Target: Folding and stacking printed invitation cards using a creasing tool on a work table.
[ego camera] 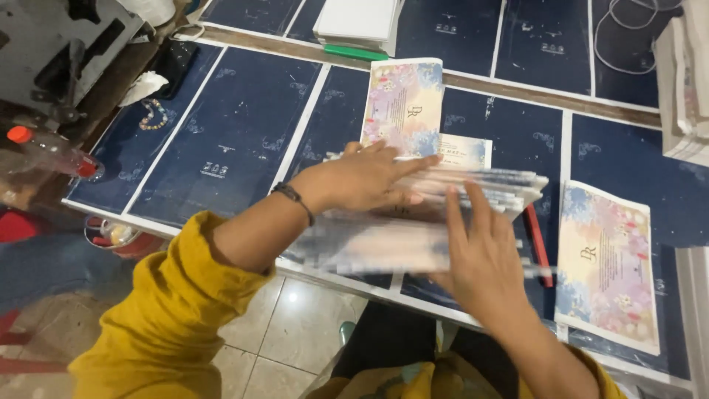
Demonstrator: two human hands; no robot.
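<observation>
My left hand [369, 177] lies flat on top of a fanned stack of folded cards [473, 188], fingers pointing right. My right hand [480, 255] presses against the near side of the same stack, fingers spread and pointing up. The stack is motion-blurred along its lower part. It rests on a table covered with dark blue printed sheets [221, 125]. A floral pastel card [405, 103] lies just behind the stack, with a smaller card [467, 151] beside it. Another floral card [607, 266] lies to the right. A red pen [539, 244] sits between the stack and that card.
A white paper pile [354, 21] with a green pen [354, 52] lies at the back. More stacked paper [683, 89] stands at the right edge. A plastic bottle with a red cap [48, 151] and a grey machine [59, 52] are at left. Tiled floor [295, 325] shows below.
</observation>
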